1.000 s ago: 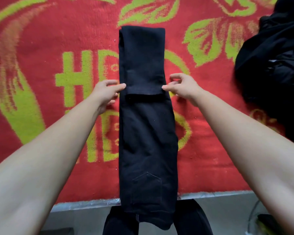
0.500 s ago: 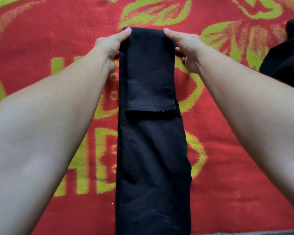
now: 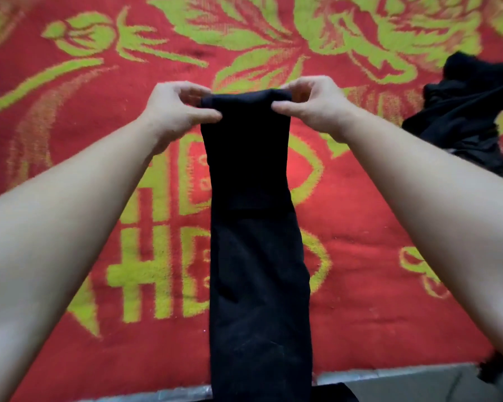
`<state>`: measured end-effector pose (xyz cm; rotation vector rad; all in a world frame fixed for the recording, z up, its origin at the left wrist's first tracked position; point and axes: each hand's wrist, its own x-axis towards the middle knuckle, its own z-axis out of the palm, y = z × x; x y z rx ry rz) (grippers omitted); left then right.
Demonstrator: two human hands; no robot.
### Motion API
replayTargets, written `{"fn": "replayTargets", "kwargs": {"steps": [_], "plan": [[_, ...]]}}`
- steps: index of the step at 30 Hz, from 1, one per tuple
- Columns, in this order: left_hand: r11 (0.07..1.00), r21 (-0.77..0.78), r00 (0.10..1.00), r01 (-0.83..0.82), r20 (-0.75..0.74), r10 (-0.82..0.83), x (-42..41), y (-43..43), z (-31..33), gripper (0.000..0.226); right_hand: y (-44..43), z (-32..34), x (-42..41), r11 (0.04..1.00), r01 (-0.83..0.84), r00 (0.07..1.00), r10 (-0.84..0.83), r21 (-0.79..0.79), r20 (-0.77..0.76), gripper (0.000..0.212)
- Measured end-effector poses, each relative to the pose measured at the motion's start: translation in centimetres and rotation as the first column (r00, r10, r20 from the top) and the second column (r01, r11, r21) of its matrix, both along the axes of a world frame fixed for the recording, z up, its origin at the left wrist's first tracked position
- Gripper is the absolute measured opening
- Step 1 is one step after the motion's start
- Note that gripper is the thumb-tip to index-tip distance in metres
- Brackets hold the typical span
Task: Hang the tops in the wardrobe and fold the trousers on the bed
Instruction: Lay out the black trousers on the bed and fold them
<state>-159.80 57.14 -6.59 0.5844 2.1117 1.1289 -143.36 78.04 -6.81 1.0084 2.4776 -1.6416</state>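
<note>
Trousers (image 3: 256, 256) lie lengthwise mid-frame on bed (image 3: 360, 329). Left hand (image 3: 174, 111) and right hand (image 3: 314, 108) each pinch corner of far folded end, likely keeping next fold square.

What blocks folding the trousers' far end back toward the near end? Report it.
Nothing visible. The left hand and right hand pinch the trousers at the far fold; the near length lies bare. The black clothes pile sits apart, to the right.

Black trousers (image 3: 256, 256), red bedspread (image 3: 360, 314) with yellow-green floral and letter pattern, black clothes pile (image 3: 471, 111)
</note>
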Motion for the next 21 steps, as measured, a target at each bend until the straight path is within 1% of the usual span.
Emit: {"fn": "replayTargets", "kwargs": {"steps": [2, 4, 6, 8, 11, 13, 15, 16, 18, 21], "plan": [[0.99, -0.101, 0.979, 0.097, -0.17, -0.113, 2.1, -1.7, 3.0, 0.03, -1.6, 3.3, 1.3, 0.985, -0.112, 0.992, 0.103, 0.133, 0.071, 0.03], [0.972, -0.198, 0.925, 0.127, -0.329, -0.188, 4.6, -3.8, 4.9, 0.027, -3.8, 6.2, 3.1, 0.94, -0.223, 0.972, 0.194, 0.26, 0.132, 0.04], [0.962, -0.233, 0.861, 0.141, -0.452, -0.236, 7.4, -6.3, 5.8, 0.024, -6.1, 8.1, 6.0, 0.879, -0.307, 0.95, 0.261, 0.365, 0.17, 0.036], [0.956, -0.235, 0.813, 0.175, -0.514, -0.275, 10.5, -8.8, 6.7, 0.021, -8.8, 9.5, 9.4, 0.804, -0.343, 0.939, 0.276, 0.486, 0.206, 0.03], [0.944, -0.255, 0.769, 0.211, -0.553, -0.321, 15.7, -12.2, 7.4, 0.021, -12.5, 9.6, 14.6, 0.726, -0.329, 0.943, 0.284, 0.605, 0.173, 0.026], [0.927, -0.29, 0.736, 0.239, -0.568, -0.368, 19.0, -14.4, 6.8, 0.023, -14.7, 8.7, 17.8, 0.678, -0.367, 0.928, 0.315, 0.637, 0.198, 0.025], [0.906, -0.323, 0.7, 0.272, -0.58, -0.417, 21.9, -16.4, 5.5, 0.026, -16.8, 7.2, 20.7, 0.643, -0.436, 0.897, 0.37, 0.63, 0.243, 0.023], [0.892, -0.345, 0.678, 0.293, -0.582, -0.448, 23.1, -17.3, 4.6, 0.028, -17.8, 6.4, 21.9, 0.638, -0.476, 0.877, 0.398, 0.606, 0.269, 0.027], [0.835, -0.434, 0.635, 0.339, -0.549, -0.543, 25.1, -18.7, 2.5, 0.032, -19.5, 4.2, 23.9, 0.628, -0.544, 0.838, 0.434, 0.556, 0.33, 0.035], [0.753, -0.548, 0.603, 0.364, -0.477, -0.639, 27.3, -20.4, -1.2, 0.034, -21.5, 0.1, 25.7, 0.615, -0.604, 0.797, 0.465, 0.507, 0.386, 0.037]]}}
